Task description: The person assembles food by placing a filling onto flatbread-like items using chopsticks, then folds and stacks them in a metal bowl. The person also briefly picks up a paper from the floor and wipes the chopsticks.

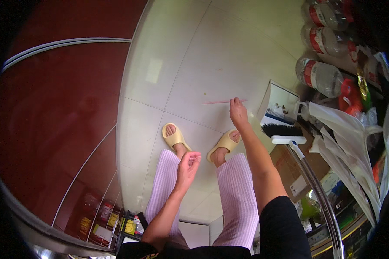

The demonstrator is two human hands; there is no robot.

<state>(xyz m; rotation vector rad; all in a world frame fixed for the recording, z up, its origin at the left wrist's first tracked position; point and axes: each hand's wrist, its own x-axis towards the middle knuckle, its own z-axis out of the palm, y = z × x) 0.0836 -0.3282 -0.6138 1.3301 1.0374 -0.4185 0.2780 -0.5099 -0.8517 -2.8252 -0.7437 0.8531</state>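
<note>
My right hand (238, 113) reaches down over the pale floor, its fingers pinched on a thin pink stick (216, 102). The stick lies nearly level and pokes out to both sides of the fingers. In front of my left knee, my left hand (189, 167) hangs with its fingers curled together, and nothing shows in it. To the right of my right hand is a white dustpan (270, 96) with some small dark debris in it. A broom (288, 140) with black bristles and a metal handle stands beside it, bristles toward the dustpan.
Dark red cabinet doors (69, 95) line the left side. Along the right are large clear bottles (319, 77), white plastic bags (345, 134) and a cardboard box (289, 168). My feet in yellow slippers (175, 137) stand apart on the tiles (194, 77). Tiny specks lie ahead.
</note>
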